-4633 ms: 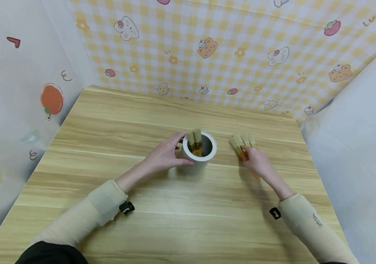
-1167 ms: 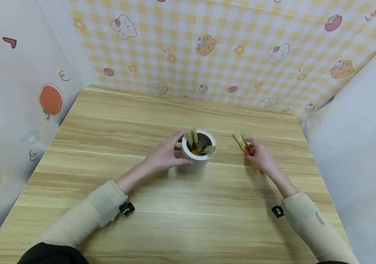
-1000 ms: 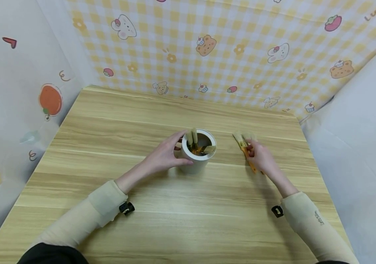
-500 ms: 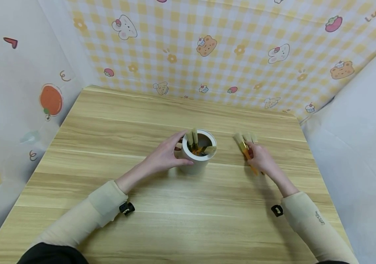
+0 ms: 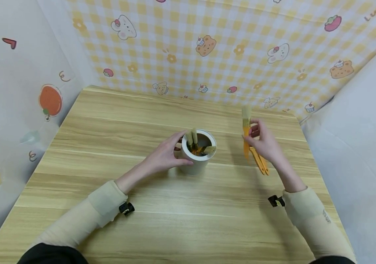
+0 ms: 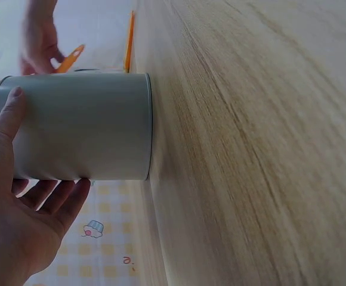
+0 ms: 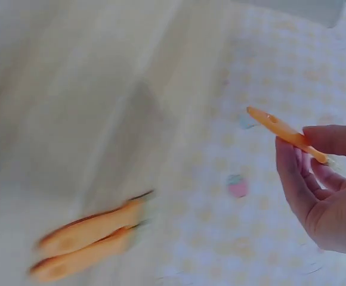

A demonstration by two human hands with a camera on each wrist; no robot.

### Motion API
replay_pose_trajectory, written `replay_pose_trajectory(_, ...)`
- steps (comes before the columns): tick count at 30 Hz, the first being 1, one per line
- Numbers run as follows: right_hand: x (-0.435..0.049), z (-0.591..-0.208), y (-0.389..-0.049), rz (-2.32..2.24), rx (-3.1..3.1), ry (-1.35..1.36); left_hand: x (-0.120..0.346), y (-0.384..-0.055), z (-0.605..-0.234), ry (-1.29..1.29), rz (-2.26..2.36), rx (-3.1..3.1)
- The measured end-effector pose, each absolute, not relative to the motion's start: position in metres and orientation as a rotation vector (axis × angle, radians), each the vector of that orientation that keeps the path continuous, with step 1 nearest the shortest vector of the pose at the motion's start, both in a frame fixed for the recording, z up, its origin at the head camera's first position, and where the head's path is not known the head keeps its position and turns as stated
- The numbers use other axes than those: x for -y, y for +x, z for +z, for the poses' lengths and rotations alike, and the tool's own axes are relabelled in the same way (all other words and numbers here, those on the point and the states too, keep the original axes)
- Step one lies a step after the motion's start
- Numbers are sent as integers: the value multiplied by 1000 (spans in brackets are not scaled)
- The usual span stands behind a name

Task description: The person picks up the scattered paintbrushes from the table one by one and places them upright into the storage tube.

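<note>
A grey cylindrical can (image 5: 192, 167) with a white rim stands upright on the table, and my left hand (image 5: 166, 154) grips its side, thumb in front and fingers behind. Three paintbrushes (image 5: 194, 141) stand in it, bristles up, one leaning to the right rim. My right hand (image 5: 265, 143) pinches another paintbrush (image 5: 246, 123) by its orange handle, bristles up, raised off the table. Below that hand lie two paintbrushes (image 5: 259, 161); only their handles show in the head view. In the right wrist view the two lying brushes (image 7: 89, 238) are blurred, side by side.
The wooden table (image 5: 174, 216) ends at a yellow checked cloth (image 5: 174, 47) behind. White cloth walls (image 5: 356, 154) stand on both sides. A small black clip (image 5: 126, 208) hangs at the left cuff, and another clip (image 5: 276, 200) at the right cuff.
One more paintbrush has come into the can since the earliest frame. My right hand has just lifted a paintbrush off the group on the table. My left hand has stayed on the can.
</note>
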State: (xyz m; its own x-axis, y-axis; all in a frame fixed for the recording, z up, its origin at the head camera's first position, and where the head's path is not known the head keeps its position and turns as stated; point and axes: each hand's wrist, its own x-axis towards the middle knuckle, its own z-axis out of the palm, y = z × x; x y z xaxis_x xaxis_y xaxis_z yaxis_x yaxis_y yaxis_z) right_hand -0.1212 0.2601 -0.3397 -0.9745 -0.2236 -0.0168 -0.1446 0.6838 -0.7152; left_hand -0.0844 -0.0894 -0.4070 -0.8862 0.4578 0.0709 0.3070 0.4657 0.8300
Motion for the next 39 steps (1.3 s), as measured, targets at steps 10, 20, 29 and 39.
replay_pose_trajectory(10,-202,-295,-115,-1755,-2734,-438,90,-84,-407,687,1398,-2557)
replay_pose_trajectory(20,-161,-296,-110,-1836,-2664,-599,90,-84,-409,711,1422,-2548)
replay_pose_trajectory(29,-155,-320,-106,-1521,-2796,-681,90,-84,-408,695,1423,-2534)
replay_pose_trajectory(39,-157,-333,-108,-1431,-2798,-667,90,-84,-408,698,1435,-2526)
